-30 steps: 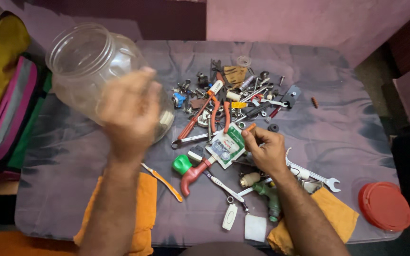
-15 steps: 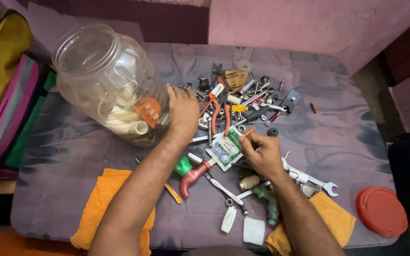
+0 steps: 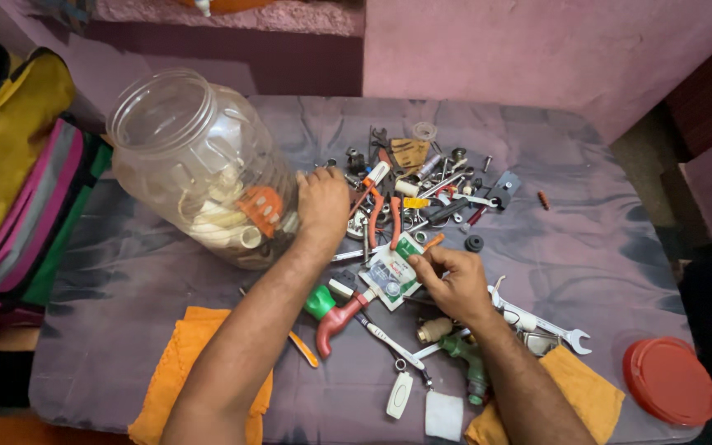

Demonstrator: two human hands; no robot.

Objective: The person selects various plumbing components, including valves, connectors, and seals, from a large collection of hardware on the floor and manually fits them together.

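One table [image 3: 587,247], covered in grey-purple cloth, fills the frame.

One clear plastic jar [image 3: 183,156], upper left, is tilted and open-mouthed. White pipe fittings and an orange part are seen inside it.

One yellow, pink and green bag [image 3: 18,189] is found at the left edge, beside the table.

Two orange cloths are laid along the lower edge, one lower left [image 3: 199,371] and one lower right [image 3: 587,387].

One red lid [image 3: 669,381], lower right, is set well apart from the jar.

One pile [image 3: 430,189] of small tools and hardware is spread over the centre and upper centre. Orange-handled pliers [image 3: 385,214] are included.

One left hand [image 3: 323,202], centre, is pressed against the jar's lower wall with the fingers curled. Whether the jar is gripped or only steadied cannot be told.

One right hand [image 3: 451,280], just right of centre, is closed, with the fingertips pinched at the edge of a packet.

One wrench [image 3: 545,325] lies just right of the right hand.

One packet [image 3: 389,272], white and green, lies flat on the table between the two hands, below the pliers.

Step in hand, as judged: the packet is being picked out of the pile while the jar is held tilted. For the next move, a firm pinch on the thin packet and a clear path up to the jar mouth at upper left would be called for.
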